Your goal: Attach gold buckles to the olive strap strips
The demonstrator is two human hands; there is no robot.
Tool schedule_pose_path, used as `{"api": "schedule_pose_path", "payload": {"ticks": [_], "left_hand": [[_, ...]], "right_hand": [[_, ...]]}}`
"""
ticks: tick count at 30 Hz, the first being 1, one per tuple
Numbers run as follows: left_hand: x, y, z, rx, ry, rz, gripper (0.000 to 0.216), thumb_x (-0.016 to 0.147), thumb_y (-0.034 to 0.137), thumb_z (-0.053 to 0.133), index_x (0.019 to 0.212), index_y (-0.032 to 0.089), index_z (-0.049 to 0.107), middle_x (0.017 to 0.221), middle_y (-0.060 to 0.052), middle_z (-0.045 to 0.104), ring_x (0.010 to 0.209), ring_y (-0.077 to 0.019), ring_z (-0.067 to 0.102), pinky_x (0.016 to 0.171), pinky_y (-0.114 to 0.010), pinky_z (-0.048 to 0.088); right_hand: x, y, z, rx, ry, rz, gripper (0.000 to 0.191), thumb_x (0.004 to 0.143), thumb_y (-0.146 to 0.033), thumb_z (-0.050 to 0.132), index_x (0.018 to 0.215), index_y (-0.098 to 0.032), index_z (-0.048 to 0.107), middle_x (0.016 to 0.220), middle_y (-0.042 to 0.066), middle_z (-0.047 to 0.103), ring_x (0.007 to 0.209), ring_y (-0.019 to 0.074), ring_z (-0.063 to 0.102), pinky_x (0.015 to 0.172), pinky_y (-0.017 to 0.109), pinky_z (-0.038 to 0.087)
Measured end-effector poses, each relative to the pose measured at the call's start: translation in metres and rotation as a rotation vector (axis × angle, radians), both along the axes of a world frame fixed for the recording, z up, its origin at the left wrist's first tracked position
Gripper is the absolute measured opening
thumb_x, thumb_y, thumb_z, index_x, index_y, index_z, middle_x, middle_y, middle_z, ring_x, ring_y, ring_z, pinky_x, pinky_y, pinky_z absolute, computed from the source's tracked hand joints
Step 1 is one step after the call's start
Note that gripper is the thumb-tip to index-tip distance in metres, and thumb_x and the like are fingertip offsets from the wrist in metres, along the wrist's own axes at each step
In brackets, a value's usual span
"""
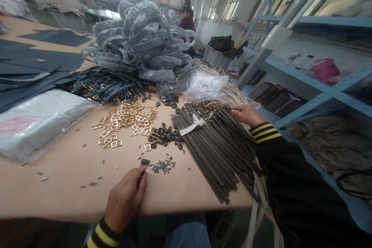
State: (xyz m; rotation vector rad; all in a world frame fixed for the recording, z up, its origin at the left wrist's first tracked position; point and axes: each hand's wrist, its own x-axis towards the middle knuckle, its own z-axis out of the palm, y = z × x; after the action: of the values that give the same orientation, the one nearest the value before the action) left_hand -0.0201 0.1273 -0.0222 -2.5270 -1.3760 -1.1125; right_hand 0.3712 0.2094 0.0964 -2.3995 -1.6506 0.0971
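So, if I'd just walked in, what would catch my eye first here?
Probably the big heap of gray loops towards the back of the table. In front of it glints a pile of gold buckles. To their right lie dark straps, some under a white tie, near the right hand.

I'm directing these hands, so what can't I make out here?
Head view:
Left hand: palm, hidden by its own back.
Right hand: whether it holds a strap, too blurred.
White packet: left end, cut off by the edge.
Pink patch: any wording, blurred.
Small bits: exact shape, too small.
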Motion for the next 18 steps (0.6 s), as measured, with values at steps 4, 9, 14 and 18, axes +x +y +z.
{"api": "schedule_pose_path", "payload": {"ticks": [4, 9, 14, 18], "left_hand": [[0.001, -0.003, -0.003, 0.047, 0.029, -0.022, 0.02, 0.083, 0.022, 0.039, 0.091, 0.012, 0.054, 0.077, -0.008, 0.066, 0.069, -0.0151, 0.063, 0.065, -0.023, 0.05], [0.0, -0.004, -0.001, 0.048, 0.054, -0.024, 0.019, 0.082, 0.021, 0.04, 0.089, 0.013, 0.055, 0.076, -0.007, 0.066, 0.068, -0.016, 0.063, 0.064, -0.024, 0.05], [0.001, -0.003, 0.0, 0.042, 0.069, -0.025, 0.019, 0.083, 0.022, 0.038, 0.09, 0.014, 0.054, 0.076, -0.007, 0.065, 0.068, -0.0167, 0.063, 0.063, -0.025, 0.049], [0.001, -0.003, -0.003, 0.049, 0.059, -0.024, 0.019, 0.082, 0.022, 0.04, 0.091, 0.015, 0.055, 0.077, -0.007, 0.065, 0.069, -0.0174, 0.063, 0.064, -0.026, 0.049]], "right_hand": [[0.001, 0.022, -0.021, 0.022, -0.109, -0.065, 0.026, 0.07, -0.023, 0.051, 0.089, -0.011, 0.064, 0.083, 0.012, 0.065, 0.081, 0.0242, 0.058, 0.07, 0.032, 0.042], [-0.033, 0.006, -0.026, 0.03, -0.175, 0.062, 0.029, 0.079, -0.027, 0.042, 0.098, -0.014, 0.059, 0.095, 0.01, 0.063, 0.089, 0.0195, 0.055, 0.076, 0.028, 0.039], [-0.065, -0.01, -0.044, -0.139, -0.189, 0.168, 0.018, 0.076, -0.029, 0.05, 0.079, -0.018, 0.064, 0.081, 0.005, 0.066, 0.078, 0.016, 0.059, 0.068, 0.023, 0.04], [-0.074, -0.014, -0.058, -0.194, -0.248, 0.112, 0.019, 0.077, -0.029, 0.049, 0.082, -0.017, 0.062, 0.086, 0.01, 0.065, 0.081, 0.0198, 0.059, 0.065, 0.026, 0.04]]}}
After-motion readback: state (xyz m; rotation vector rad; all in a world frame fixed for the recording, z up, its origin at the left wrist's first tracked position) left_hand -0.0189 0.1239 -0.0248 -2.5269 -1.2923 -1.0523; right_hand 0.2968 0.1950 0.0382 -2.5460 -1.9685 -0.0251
